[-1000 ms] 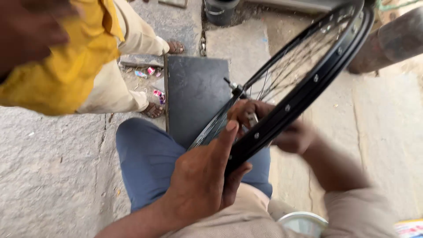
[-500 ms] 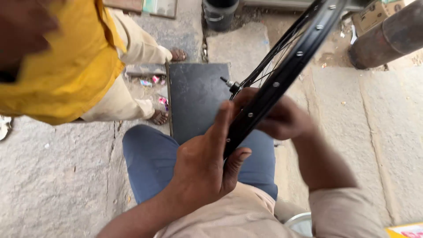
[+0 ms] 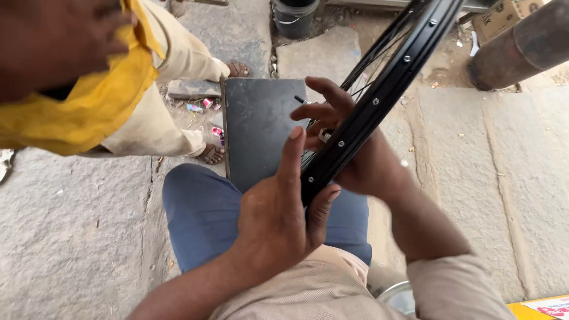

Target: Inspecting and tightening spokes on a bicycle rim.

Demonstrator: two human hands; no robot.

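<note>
I look down on a black bicycle wheel rim (image 3: 379, 106) that runs as a long diagonal bar from near centre, at my lap, up and away to the far right, where it leaves the top edge. Its thin spokes (image 3: 367, 65) fan out on its left side. My left hand (image 3: 284, 219) grasps the near end of the rim, the thumb on the right of it and a finger stretched up along its left face. My right hand (image 3: 349, 148) reaches behind the rim from the right, its fingers spread among the spokes and pinching a small pale metal part (image 3: 324, 135); how tightly it is clenched I cannot tell. Below the hands are my blue trousers (image 3: 201, 213) and a beige shirt (image 3: 320, 290). Just beyond my knee a dark flat slab (image 3: 255, 124) lies on the stone ground (image 3: 71, 225), its long side running away from me. To the left another person in a yellow shirt (image 3: 77, 112) and pale trousers stands close, sandalled feet beside the slab, so room on that side is tight; small bright wrappers (image 3: 204, 105) lie scattered there. The right side is open paving. Far off sit a black bucket (image 3: 294, 16), a rusty brown pipe (image 3: 521, 47) and a brown cardboard box (image 3: 498, 21). At the near right corner shows a yellow package (image 3: 542, 308) with a white and red label, beside a pale round rim (image 3: 398, 296).
</note>
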